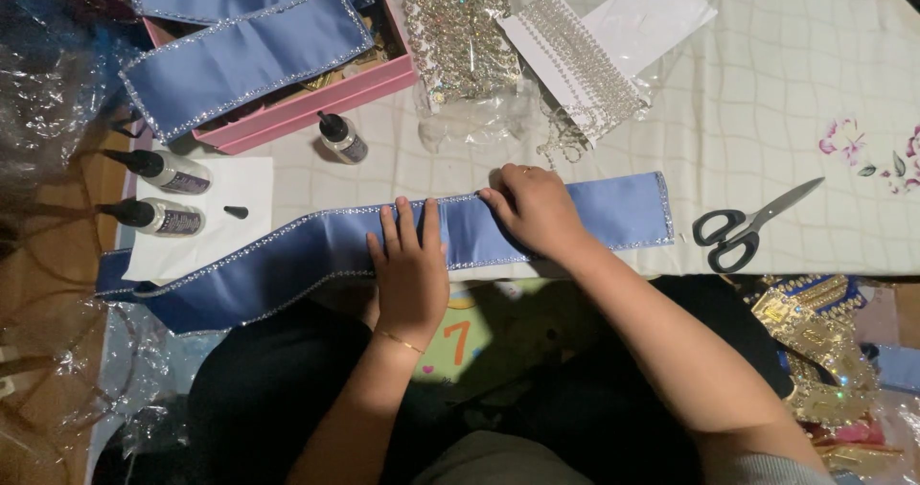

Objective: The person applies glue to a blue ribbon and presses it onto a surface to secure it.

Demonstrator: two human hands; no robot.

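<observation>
Left hand (410,269) laid flat, palm down, fingers straight and together, pointing away from the body. Right hand (537,212) just beside it, knuckles raised, fingers curled, fingertips pressing down. Both forearms bare, angled inward from below.

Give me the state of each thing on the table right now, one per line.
Blue sash: laid flat across the table edge, pressed by both hands.
Left hand: flat, palm down on the sash.
Right hand: fingers pinching the sash's upper rhinestone edge.
Scissors: closed, lying free.
Glue bottles: two lying on white paper, one upright.
Loose cap: off, on the paper.
Pink box: open, sashes draped over it.
</observation>
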